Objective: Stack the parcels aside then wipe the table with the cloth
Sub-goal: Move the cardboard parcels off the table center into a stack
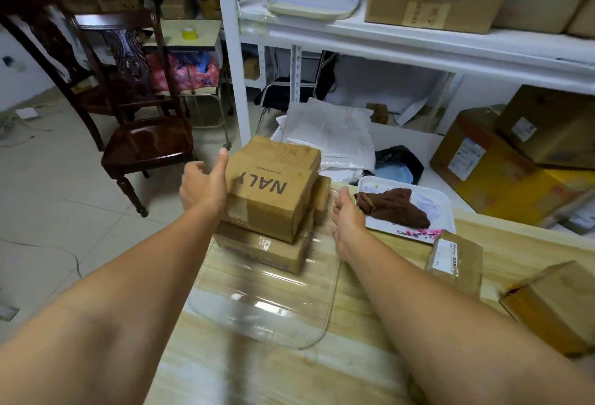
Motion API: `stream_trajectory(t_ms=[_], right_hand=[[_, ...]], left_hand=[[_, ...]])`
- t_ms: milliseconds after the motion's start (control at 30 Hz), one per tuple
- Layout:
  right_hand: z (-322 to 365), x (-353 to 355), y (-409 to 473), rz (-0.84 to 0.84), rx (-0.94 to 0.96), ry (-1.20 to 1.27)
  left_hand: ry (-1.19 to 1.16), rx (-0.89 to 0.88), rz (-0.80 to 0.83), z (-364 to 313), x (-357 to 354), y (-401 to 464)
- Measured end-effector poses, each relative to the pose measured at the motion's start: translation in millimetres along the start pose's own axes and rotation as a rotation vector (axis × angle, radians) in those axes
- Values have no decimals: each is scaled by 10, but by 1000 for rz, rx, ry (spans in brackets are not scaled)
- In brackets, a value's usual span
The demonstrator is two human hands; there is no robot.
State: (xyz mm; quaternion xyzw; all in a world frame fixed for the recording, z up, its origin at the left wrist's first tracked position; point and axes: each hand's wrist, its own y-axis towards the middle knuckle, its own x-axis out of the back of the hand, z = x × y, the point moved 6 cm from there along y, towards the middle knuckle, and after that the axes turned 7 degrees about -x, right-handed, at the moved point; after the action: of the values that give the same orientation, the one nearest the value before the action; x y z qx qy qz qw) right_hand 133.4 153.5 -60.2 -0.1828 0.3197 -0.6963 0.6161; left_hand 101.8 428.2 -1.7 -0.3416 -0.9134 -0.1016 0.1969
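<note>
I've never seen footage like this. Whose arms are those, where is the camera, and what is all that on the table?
No machine here: a person wears a wide-angle camera on the head, looking forward and down, so you see their own two bare arms. The left hand touches the side of the top parcel, which sits on a stack of parcels on a clear plastic tray. The right hand is open beside the stack and has no grip on anything. On the wooden table there is also a white tray with a brown cloth, a small parcel and another box at the right edge.
</note>
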Motion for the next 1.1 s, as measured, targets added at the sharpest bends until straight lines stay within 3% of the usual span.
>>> stream_trajectory(t_ms=[100,200,500,767,967,1100], right_hand=[[59,268,-48,-5,3,26],[188,607,-150,-20,24,49],[493,2150,-346,-223,79,200],[305,3463,-445,-394,121,254],[206,4071,-581,-420,72,377],[225,4424,-581,-478,81,371]], left_hand=[[144,-192,-134,-384,-47,-177],[219,-314,-161,-751,-290,-478],[158,-618,350,-1422,-1856,-1997],[36,-566,833,-1503,-2919,-3350],[9,-432,1056,-1398,-3391,-4068],[56,-364,1086,-1329,-3616,-4363]])
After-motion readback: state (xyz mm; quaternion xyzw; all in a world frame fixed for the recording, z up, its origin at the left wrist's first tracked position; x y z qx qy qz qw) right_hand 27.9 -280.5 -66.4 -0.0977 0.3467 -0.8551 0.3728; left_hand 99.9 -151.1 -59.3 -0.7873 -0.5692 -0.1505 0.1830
